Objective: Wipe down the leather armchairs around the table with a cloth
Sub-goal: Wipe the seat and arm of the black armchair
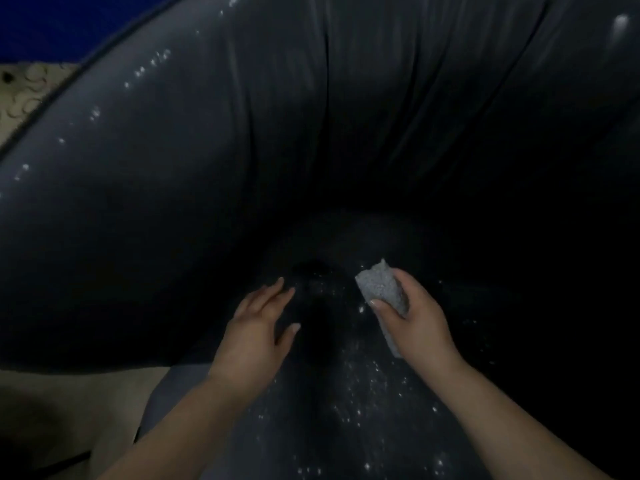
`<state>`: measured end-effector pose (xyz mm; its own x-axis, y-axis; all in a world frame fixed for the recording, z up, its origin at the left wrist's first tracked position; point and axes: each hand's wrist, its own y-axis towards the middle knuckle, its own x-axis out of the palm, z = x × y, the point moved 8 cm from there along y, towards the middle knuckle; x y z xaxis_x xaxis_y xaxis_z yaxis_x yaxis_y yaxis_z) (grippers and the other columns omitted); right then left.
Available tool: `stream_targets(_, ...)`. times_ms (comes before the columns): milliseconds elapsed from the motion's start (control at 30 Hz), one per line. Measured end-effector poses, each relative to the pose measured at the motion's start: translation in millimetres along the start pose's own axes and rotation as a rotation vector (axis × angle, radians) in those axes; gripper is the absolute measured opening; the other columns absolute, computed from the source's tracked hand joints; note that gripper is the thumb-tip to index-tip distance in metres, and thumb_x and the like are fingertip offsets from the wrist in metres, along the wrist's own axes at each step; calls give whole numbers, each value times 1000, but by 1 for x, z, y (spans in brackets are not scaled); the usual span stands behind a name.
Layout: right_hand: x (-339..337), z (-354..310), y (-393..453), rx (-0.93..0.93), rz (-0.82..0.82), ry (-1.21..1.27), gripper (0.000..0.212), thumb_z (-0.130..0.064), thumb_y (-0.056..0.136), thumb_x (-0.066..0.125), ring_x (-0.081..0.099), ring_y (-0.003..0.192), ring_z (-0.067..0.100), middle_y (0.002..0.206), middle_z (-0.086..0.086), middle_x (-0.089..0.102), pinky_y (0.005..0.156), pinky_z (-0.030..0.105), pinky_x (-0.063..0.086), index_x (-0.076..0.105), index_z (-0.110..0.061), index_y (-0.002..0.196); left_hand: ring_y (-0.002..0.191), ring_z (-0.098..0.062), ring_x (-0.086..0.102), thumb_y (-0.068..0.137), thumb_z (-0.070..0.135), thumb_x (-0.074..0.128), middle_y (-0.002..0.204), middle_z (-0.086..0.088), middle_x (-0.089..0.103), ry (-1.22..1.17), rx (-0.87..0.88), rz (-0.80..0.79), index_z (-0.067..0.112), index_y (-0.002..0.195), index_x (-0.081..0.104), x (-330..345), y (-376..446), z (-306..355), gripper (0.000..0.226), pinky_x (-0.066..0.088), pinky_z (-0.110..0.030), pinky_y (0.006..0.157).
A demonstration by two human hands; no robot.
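Right now my right hand (pixel 412 313) is curled around a folded grey cloth (pixel 382 292), thumb pinching across its front face, the wad poking out above my fingers and a tail of it hanging below my palm. It looks nubbly, like a coarse microfibre or terry weave, bunched into a thick pad. My left hand (pixel 258 323) is spread, fingers straight and slightly fanned, low over the seat; whether the fingertips actually touch the leather I cannot tell.

Both hands are low over the seat cushion of the armchair (pixel 207 150), near where it dips toward the backrest. I judge I'm in the middle of wiping the seat, cloth raised for the next pass. The next move calls for laying the pad flat and dragging it with even pressure, reaching into the dark crease at the back.

Outward, the leather is dark, smooth and glossy, with soft vertical folds running down the backrest and a fat rounded arm curving at my left. Tiny bright specks (pixel 360 386) scatter over the seat, droplets or dust, I cannot say. Pale patterned floor (pixel 24 95) shows beyond the arm.
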<state>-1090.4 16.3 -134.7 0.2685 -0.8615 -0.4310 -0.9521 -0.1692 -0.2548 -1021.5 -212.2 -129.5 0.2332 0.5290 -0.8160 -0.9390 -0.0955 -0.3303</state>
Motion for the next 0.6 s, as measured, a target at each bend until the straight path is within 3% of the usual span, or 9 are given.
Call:
stream_targets(100,25,4,35,-45,10,-48,49,-23,87,67,47,99,-16,107,-22,43,83,-2,38,48,-37,129,145,-8,13,92,45,57,158,18,16,42,-47,32,31,149,31,11,15,-22,65,16,-24,118)
stream_targets(200,48,1,70,-134,62,-132,52,-18,86,68,47,99,-3,112,-8,41,89,-3,31,49,-22,135,147,-12,11,91,50,55,160,13,11,103,-127,78,29,152,25,20,26,-43,71,21,-33,119)
stream_targets(300,68,-1,95,-195,96,-306,51,-19,89,64,44,113,17,119,3,43,102,23,39,47,-17,137,147,-13,8,90,54,55,161,12,5,99,-135,81,29,153,20,35,32,-56,76,17,-31,120)
stream_targets(367,85,-3,93,-213,65,-341,50,-17,89,63,44,115,21,121,4,44,102,35,41,48,-17,137,147,-12,5,90,55,53,161,14,1,95,-120,90,31,154,16,42,31,-60,78,14,-29,120)
stream_targets(500,102,-11,62,-444,-88,-450,47,-5,84,67,50,104,28,114,11,52,90,33,45,57,-14,128,147,-9,2,89,53,54,161,15,1,64,-84,133,31,153,16,43,29,-63,78,6,-23,118)
stream_targets(600,79,-6,77,-385,-20,-422,35,-7,88,59,51,102,28,115,14,51,86,21,39,60,-15,122,146,-6,-2,90,55,52,159,19,-4,45,-77,141,34,153,12,41,28,-62,78,0,-19,116)
